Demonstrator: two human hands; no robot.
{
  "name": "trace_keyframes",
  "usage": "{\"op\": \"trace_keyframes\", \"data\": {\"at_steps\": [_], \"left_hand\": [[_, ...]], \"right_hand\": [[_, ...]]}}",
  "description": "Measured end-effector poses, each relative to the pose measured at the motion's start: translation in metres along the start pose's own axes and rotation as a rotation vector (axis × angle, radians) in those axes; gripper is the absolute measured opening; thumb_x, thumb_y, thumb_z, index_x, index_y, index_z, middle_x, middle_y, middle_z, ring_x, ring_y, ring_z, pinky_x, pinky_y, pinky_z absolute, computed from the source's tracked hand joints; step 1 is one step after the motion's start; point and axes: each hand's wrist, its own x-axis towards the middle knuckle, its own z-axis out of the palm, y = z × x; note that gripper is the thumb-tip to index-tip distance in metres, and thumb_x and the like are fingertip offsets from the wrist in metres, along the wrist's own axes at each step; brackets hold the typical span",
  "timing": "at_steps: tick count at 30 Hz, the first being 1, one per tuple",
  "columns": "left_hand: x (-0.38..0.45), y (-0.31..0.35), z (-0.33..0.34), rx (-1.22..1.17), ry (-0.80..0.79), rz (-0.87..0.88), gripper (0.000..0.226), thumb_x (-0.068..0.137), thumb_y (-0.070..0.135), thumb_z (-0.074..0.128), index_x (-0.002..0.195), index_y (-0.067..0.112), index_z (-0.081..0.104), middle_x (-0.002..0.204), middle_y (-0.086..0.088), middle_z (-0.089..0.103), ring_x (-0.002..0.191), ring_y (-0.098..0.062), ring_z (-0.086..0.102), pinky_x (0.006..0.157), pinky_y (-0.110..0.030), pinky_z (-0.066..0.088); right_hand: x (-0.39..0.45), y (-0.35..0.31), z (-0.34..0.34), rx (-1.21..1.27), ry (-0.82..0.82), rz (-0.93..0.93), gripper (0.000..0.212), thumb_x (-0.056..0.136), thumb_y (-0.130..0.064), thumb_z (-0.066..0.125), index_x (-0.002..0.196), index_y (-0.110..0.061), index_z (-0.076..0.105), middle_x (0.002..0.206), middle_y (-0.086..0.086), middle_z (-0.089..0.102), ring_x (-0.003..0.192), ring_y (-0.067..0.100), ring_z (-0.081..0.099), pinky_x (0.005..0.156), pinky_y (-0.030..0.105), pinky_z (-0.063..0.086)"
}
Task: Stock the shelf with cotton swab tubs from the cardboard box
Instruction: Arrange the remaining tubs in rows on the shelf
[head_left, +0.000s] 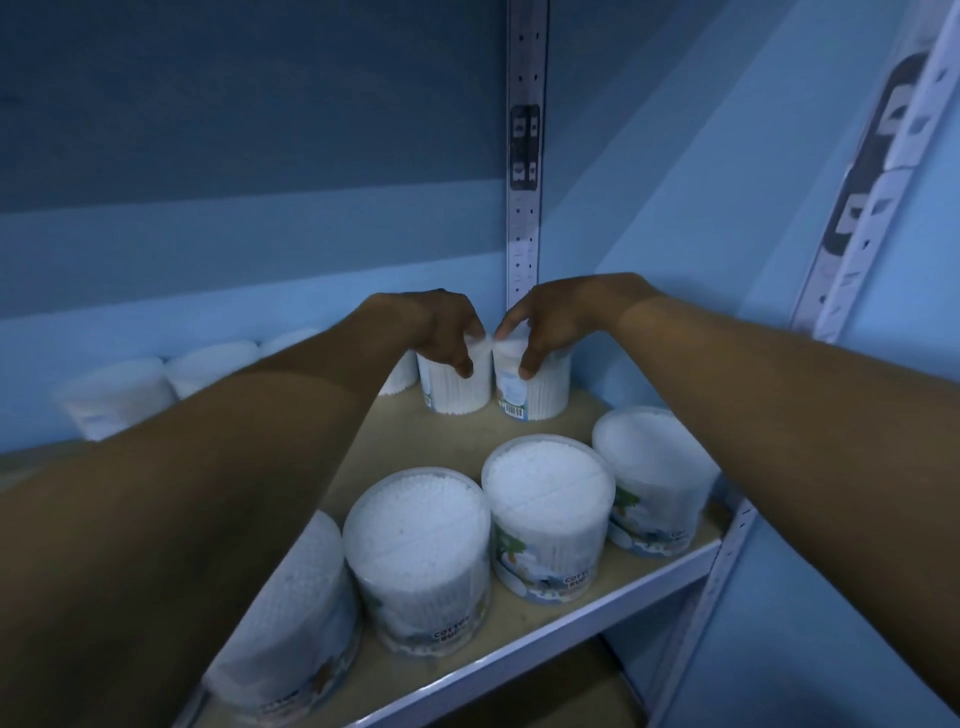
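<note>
Head view: left hand is curled over the lid of one tub, fingertips pinching its rim; right hand is clamped likewise on the next tub. Both tubs are held at the back corner of the shelf, touching. Four front tubs are already placed, more along the back wall. Box not seen; remaining stock cannot be told.

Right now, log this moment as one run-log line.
stage: placing | left hand: gripping back-row tub | right hand: gripping corner tub | both tubs upright on shelf | front row: stocked
</note>
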Motion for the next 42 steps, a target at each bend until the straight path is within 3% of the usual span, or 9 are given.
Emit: {"op": "trace_keyframes", "data": {"at_steps": [11, 15, 19, 23, 27, 31, 35, 42], "left_hand": [[-0.030, 0.015, 0.004, 0.006, -0.030, -0.014, 0.081, 0.079, 0.056, 0.073, 0.147, 0.024, 0.044, 0.150, 0.003, 0.045, 0.135, -0.021, 0.045, 0.110, -0.037, 0.039], [-0.031, 0.015, -0.003, 0.018, -0.037, -0.033, 0.085, 0.079, 0.057, 0.073, 0.149, 0.024, 0.041, 0.152, 0.001, 0.041, 0.137, -0.022, 0.041, 0.111, -0.036, 0.037], [-0.028, 0.006, -0.002, 0.024, -0.060, -0.059, 0.098, 0.074, 0.065, 0.072, 0.153, 0.027, 0.031, 0.158, 0.003, 0.031, 0.144, -0.021, 0.032, 0.116, -0.038, 0.030], [-0.026, 0.001, 0.000, 0.003, -0.094, -0.064, 0.094, 0.078, 0.062, 0.070, 0.155, 0.026, 0.028, 0.160, 0.002, 0.028, 0.146, -0.021, 0.029, 0.115, -0.035, 0.026], [-0.022, -0.005, 0.003, -0.076, -0.085, -0.078, 0.092, 0.076, 0.057, 0.076, 0.152, 0.027, 0.034, 0.156, 0.002, 0.036, 0.138, -0.023, 0.040, 0.110, -0.035, 0.039], [-0.019, -0.002, 0.003, -0.226, -0.108, -0.115, 0.093, 0.069, 0.047, 0.085, 0.147, 0.024, 0.040, 0.147, -0.002, 0.041, 0.123, -0.027, 0.052, 0.085, -0.034, 0.058], [-0.025, 0.007, -0.002, -0.262, -0.148, -0.170, 0.089, 0.067, 0.046, 0.087, 0.140, 0.016, 0.046, 0.137, -0.007, 0.046, 0.113, -0.030, 0.058, 0.080, -0.039, 0.061], [-0.024, 0.015, 0.003, -0.278, -0.193, -0.247, 0.083, 0.067, 0.060, 0.081, 0.124, 0.007, 0.053, 0.124, -0.012, 0.058, 0.099, -0.033, 0.065, 0.075, -0.040, 0.062]], "right_hand": [[-0.035, -0.004, 0.001, 0.001, -0.048, -0.055, 0.068, 0.082, -0.041, 0.079, 0.143, -0.041, 0.049, 0.150, -0.006, 0.043, 0.135, 0.020, 0.043, 0.109, 0.032, 0.038], [-0.036, -0.002, 0.000, 0.034, -0.024, -0.037, 0.080, 0.076, -0.052, 0.080, 0.146, -0.041, 0.043, 0.154, -0.008, 0.040, 0.137, 0.019, 0.041, 0.111, 0.034, 0.037], [-0.032, -0.005, -0.004, 0.075, 0.012, 0.024, 0.082, 0.074, -0.062, 0.077, 0.145, -0.038, 0.044, 0.154, -0.006, 0.037, 0.132, 0.023, 0.046, 0.101, 0.036, 0.049], [-0.028, -0.008, -0.009, 0.073, -0.028, 0.118, 0.091, 0.069, -0.068, 0.077, 0.146, -0.030, 0.045, 0.148, 0.000, 0.043, 0.114, 0.029, 0.059, 0.088, 0.040, 0.060], [-0.022, -0.014, -0.007, 0.065, -0.070, 0.195, 0.098, 0.058, -0.074, 0.080, 0.135, -0.021, 0.053, 0.125, 0.002, 0.053, 0.093, 0.029, 0.067, 0.075, 0.041, 0.063], [-0.015, -0.018, -0.005, 0.029, -0.096, 0.212, 0.082, 0.057, -0.067, 0.085, 0.117, -0.016, 0.060, 0.119, 0.007, 0.056, 0.087, 0.032, 0.072, 0.074, 0.044, 0.063], [-0.012, -0.017, -0.007, 0.046, -0.131, 0.194, 0.083, 0.060, -0.057, 0.089, 0.125, -0.016, 0.059, 0.129, 0.006, 0.053, 0.097, 0.033, 0.069, 0.075, 0.043, 0.063], [-0.013, -0.008, -0.006, 0.072, -0.125, 0.102, 0.080, 0.071, -0.039, 0.088, 0.141, -0.031, 0.051, 0.138, -0.001, 0.049, 0.120, 0.026, 0.054, 0.092, 0.040, 0.058]]}}
